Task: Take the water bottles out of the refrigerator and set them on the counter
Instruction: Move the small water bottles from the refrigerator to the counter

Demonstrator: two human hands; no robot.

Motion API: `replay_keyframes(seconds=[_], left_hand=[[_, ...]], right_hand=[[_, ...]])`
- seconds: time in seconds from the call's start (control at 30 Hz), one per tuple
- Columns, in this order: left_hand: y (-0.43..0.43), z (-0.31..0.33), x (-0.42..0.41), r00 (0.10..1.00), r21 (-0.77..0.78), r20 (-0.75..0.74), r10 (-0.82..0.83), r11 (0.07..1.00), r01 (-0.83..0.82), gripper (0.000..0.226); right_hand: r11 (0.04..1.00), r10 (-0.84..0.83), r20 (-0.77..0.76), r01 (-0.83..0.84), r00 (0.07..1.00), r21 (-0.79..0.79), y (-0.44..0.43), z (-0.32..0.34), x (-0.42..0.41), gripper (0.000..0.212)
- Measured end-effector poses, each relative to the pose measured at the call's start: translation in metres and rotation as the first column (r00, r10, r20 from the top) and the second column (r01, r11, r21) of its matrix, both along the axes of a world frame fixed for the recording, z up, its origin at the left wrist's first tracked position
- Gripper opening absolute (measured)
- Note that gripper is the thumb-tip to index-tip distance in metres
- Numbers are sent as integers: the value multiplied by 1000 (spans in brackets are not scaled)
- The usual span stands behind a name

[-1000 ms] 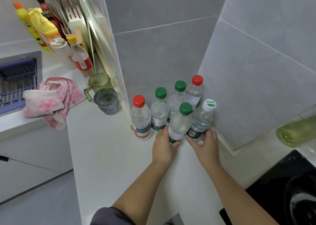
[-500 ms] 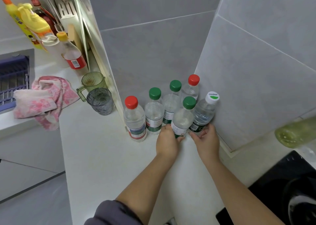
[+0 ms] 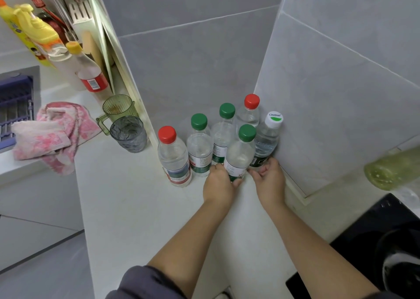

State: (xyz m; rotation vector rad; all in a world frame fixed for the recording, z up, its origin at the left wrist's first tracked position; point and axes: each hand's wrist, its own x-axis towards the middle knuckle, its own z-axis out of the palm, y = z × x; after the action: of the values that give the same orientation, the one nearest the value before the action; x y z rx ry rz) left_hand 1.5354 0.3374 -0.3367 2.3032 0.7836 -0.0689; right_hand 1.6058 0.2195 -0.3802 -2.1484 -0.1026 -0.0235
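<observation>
Several water bottles stand upright in the tiled corner of the white counter point(image 3: 127, 207). My left hand point(image 3: 219, 184) grips the base of the front green-capped bottle point(image 3: 241, 153). My right hand point(image 3: 269, 179) holds the base of the white-capped bottle point(image 3: 267, 139) against the right wall. Behind and to the left stand a red-capped bottle point(image 3: 173, 157), two more green-capped bottles point(image 3: 199, 144) point(image 3: 223, 131) and a second red-capped bottle point(image 3: 248, 112) at the very back. The refrigerator is out of view.
A grey glass point(image 3: 129, 134) and a green cup point(image 3: 118, 110) stand left of the bottles. A pink towel point(image 3: 50, 135) lies by the sink rack point(image 3: 16, 107). Condiment bottles point(image 3: 91, 73) and a cutting board point(image 3: 113, 55) line the back left. A black stovetop point(image 3: 368, 242) sits at right.
Both hands have pushed the two front bottles a little deeper into the corner, closer to the other bottles and the right wall. The view has shifted slightly.
</observation>
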Motion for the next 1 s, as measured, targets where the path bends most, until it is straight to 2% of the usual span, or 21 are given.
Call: replay_keyframes(seconds=[0.3,0.47,0.63,0.8,0.9,1.0], left_hand=[[5,1,4,998,-80,-56,-23,997,19,55],[0,0,0,1000,-85,-30,3,996,-5,52],[6,-5,-19,998,-98,-45,46,994,-50,61],[39,-16,-65,991,-25,-72,111,993,-113,39],[66,-18,-82,977,7,-33,209,978,-209,38],[83,-14,-82,964,-57,30,264,963,-262,47]], right_hand=[[999,-1,9,2,1000,-38,0,0,-1,39],[1000,4,-17,-5,1000,-24,-2,3,-5,45],[1000,16,-38,-15,999,21,0,-1,-20,84],[999,19,-111,-16,994,28,5,-1,-34,114],[998,42,-125,-37,991,41,16,5,-39,125],[997,-1,-155,13,988,74,28,9,-41,128]])
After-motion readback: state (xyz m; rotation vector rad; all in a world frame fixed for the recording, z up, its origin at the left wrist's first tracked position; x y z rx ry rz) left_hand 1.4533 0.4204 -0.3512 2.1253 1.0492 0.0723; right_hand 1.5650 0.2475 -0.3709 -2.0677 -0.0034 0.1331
